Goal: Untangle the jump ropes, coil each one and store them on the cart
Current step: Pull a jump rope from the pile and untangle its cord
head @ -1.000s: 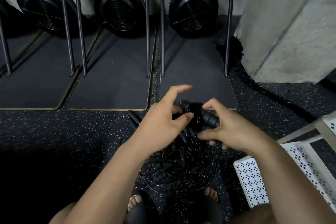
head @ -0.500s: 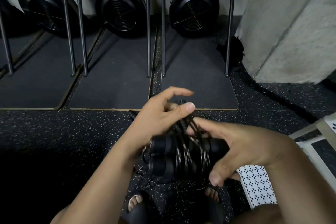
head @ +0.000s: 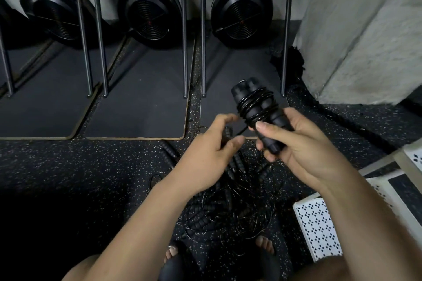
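Black cord (head: 255, 108) is wound in tight turns round the paired handles (head: 243, 90) of one jump rope (head: 276, 120). The right hand (head: 296, 146) clamps the handles upright in mid-air, thumb pressed on the lowest turns. The hands are just apart. The left hand (head: 205, 157) sits to the left and a little nearer, its fingers curled on the short free tail (head: 242, 130) that runs out of the wrap.

The step in hand looks like finishing this coil. To do it well, keep the tail taut as it goes round and lay the last turn beside the others, not across them. Then tuck the end under a turn so it cannot spring loose, and keep the thumb down until the end is caught. The cord looks thin and stiff, so slack would likely unwind it.

Below, on the speckled floor (head: 114, 166), lies the tangled pile (head: 228, 203) of other ropes. The white perforated cart (head: 317, 230) stands at near right.
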